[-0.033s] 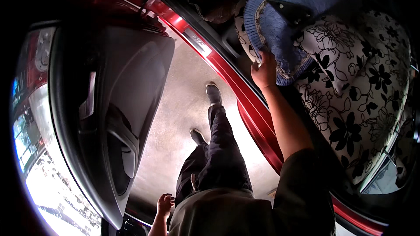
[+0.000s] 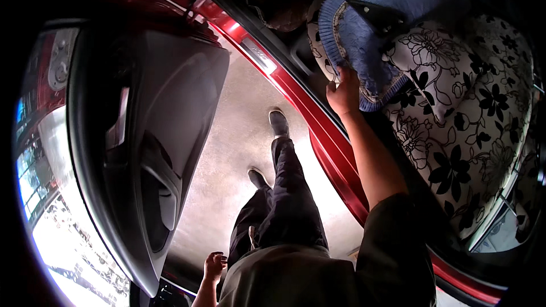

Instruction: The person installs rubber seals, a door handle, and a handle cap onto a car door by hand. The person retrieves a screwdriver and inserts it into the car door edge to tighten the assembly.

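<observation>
My right hand (image 2: 344, 92) reaches into the car and pinches the near edge of a blue seat cushion (image 2: 364, 51) with a ribbed border and braided trim. A dark, pointed flap (image 2: 372, 14) with a small stud lies on the cushion. Just right of it is a white pillow (image 2: 435, 51) with black flower outlines. Beside my hip on the left, my left hand (image 2: 214, 266) hangs low, fingers loosely bent and a little apart, with nothing visible in them.
The open car door (image 2: 170, 91), with its grey pull handle (image 2: 165, 179), stands on my left. Between me and the seat runs the red door sill (image 2: 330, 159). A flower-patterned seat cover (image 2: 455, 165) fills the right side. My feet are on the pale floor (image 2: 239, 96).
The view shifts very slightly against the car door. My hands and the cushion keep their places.
</observation>
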The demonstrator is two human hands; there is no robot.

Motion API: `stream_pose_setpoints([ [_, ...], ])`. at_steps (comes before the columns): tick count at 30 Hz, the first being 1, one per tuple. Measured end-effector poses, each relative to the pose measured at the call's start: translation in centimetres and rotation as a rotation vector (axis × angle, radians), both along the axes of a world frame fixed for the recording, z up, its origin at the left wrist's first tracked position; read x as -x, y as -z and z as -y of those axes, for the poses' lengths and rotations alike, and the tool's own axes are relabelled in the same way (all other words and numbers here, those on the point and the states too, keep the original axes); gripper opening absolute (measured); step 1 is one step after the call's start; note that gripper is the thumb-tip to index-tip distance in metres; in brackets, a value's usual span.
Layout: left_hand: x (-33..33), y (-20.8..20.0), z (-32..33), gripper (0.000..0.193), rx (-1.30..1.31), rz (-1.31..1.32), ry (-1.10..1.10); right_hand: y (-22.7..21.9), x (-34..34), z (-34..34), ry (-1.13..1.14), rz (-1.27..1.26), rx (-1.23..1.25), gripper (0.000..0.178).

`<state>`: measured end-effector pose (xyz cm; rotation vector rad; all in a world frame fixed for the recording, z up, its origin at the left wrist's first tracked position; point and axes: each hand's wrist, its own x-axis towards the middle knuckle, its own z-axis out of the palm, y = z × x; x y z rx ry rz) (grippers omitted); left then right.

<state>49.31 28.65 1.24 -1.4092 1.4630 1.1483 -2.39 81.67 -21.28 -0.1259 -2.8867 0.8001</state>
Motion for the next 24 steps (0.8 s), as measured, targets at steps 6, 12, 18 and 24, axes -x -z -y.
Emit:
stream_pose_setpoints([
  [6, -5.6, 2.8, 2.9, 0.024, 0.044, -0.026, -0.027, -2.7, -3.9, 4.5, -0.040, 0.156, 0.078, 0.043],
  [12, -12.4, 6.3, 6.5, 0.022, 0.014, -0.144, 0.006, -7.9, -18.1, 13.6, -0.261, 0.490, -0.003, 0.048],
  [18, -20.2, 6.5, 10.0, 0.021, 0.031, -0.283, -0.012, -9.7, -35.9, 15.2, -0.325, 0.685, 0.271, 0.035],
  [24, -31.8, 5.0, 11.3, 0.022, -0.001, -0.356, -0.421, -6.8, -50.2, 9.5, -0.319, 1.086, -0.004, 0.027],
])
